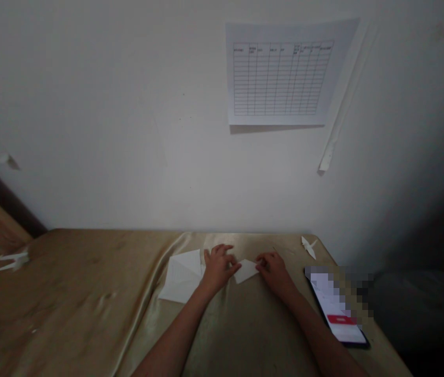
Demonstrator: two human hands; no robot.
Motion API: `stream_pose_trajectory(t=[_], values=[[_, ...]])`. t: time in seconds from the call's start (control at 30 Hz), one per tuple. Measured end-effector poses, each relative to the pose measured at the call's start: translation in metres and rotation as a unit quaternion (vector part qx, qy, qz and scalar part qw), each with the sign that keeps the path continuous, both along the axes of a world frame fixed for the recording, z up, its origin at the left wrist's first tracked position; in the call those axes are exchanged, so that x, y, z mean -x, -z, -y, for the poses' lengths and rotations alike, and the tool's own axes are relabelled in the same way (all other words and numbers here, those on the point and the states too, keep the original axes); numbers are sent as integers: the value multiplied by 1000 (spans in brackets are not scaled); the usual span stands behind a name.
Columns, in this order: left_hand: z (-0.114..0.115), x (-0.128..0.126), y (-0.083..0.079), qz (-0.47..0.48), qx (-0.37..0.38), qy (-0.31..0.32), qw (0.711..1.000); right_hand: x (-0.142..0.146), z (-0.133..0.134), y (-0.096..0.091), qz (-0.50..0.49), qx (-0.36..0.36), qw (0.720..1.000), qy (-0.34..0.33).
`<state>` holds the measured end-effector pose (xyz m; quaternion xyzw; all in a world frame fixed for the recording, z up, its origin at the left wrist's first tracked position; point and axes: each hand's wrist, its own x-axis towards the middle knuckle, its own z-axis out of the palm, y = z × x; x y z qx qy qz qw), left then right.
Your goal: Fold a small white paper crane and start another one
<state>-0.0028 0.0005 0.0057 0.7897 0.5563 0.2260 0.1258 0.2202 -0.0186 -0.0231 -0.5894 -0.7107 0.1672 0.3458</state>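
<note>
A small piece of folded white paper [246, 272] lies between my hands on the cloth-covered table. My left hand [219, 266] pinches its left corner between thumb and index finger, with the other fingers spread out. At the right corner, my right hand [273, 269] grips the paper, fingers bent in. Just left of my left hand rests a larger creased white sheet [182, 277], partly hidden behind the wrist.
A phone [340, 314] with a lit screen lies at the right edge. Folded paper cranes sit at the back right [309, 247] and far left [12, 260]. The wall with a printed table sheet [280, 78] rises behind the gold tablecloth [88, 283].
</note>
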Motion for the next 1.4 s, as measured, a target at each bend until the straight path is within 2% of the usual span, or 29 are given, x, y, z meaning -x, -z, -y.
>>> stream_pose_trajectory(t=[0.23,0.43,0.63,0.83,1.0,1.13,1.3,1.4], values=[[4,-5,4,-67,15,-1,998,2,2,-1,96,-9,995,-9],[5,-4,3,-92,44,48,994,0,4,-4,130,2,991,20],[6,-2,-1,-92,83,76,989,-2,10,-14,182,16,981,61],[8,-5,-5,-73,70,86,991,0,9,-9,213,20,975,56],[7,-4,-4,-62,72,89,992,-1,9,-3,216,18,976,22],[7,-1,-2,-64,68,86,992,0,9,-2,214,10,976,22],[4,1,0,-70,44,87,993,0,7,-7,191,-1,981,43],[3,0,2,-72,16,87,994,-1,7,-11,160,-10,987,10]])
